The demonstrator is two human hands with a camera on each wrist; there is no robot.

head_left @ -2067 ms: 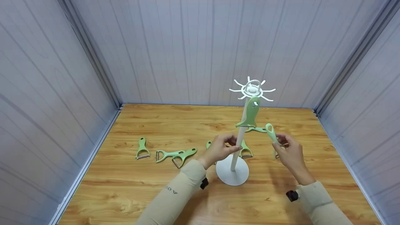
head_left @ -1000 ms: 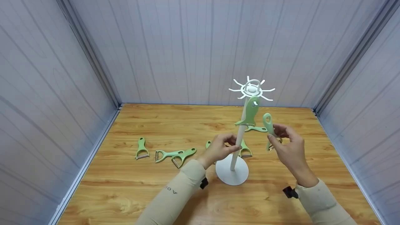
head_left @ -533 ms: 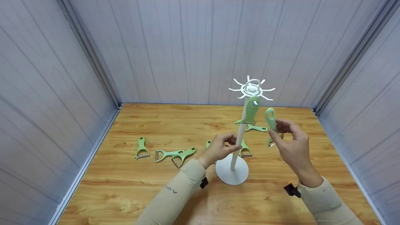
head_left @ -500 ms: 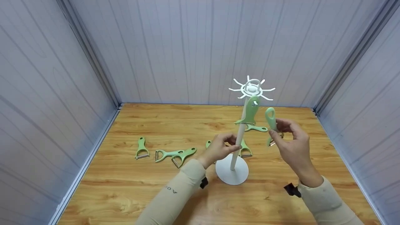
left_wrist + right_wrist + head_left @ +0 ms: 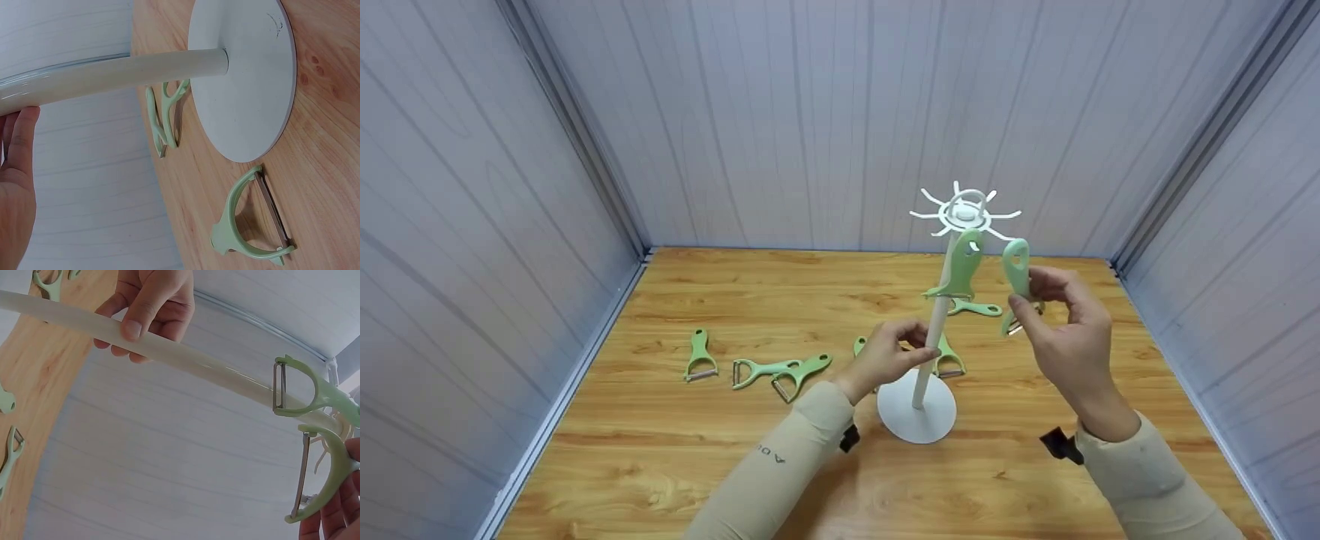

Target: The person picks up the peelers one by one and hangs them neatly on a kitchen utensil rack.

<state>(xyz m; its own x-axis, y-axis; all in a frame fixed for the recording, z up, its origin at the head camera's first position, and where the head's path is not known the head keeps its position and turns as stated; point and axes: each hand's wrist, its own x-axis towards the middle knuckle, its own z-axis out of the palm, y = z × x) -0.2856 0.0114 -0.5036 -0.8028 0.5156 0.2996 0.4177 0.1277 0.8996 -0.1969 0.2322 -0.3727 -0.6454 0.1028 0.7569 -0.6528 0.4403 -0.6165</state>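
A white stand (image 5: 916, 420) with a round base and a crown of hooks (image 5: 964, 215) stands right of centre. My left hand (image 5: 889, 354) grips its pole, thumb and fingers on either side, as the right wrist view also shows. From the front hook hangs a green peeler (image 5: 962, 266), blade downward. In my right hand (image 5: 1072, 330) I pinch a second, paler green peeler (image 5: 1017, 271) by its neck, handle loop up. That loop is close to the tip of a right front hook; whether they touch I cannot tell. The held peeler's blade (image 5: 302, 475) shows in the right wrist view.
Several more peelers lie on the wooden table (image 5: 682, 465): one at far left (image 5: 701, 356), two close together (image 5: 802, 376), one behind the pole (image 5: 949, 358) and one farther back (image 5: 976, 308). Another is partly hidden by my left hand. Pale panels wall in the table.
My right hand has risen with the pale peeler, bringing its loop up to the height of the hooks. The left hand, the stand and the hanging peeler stay in place.
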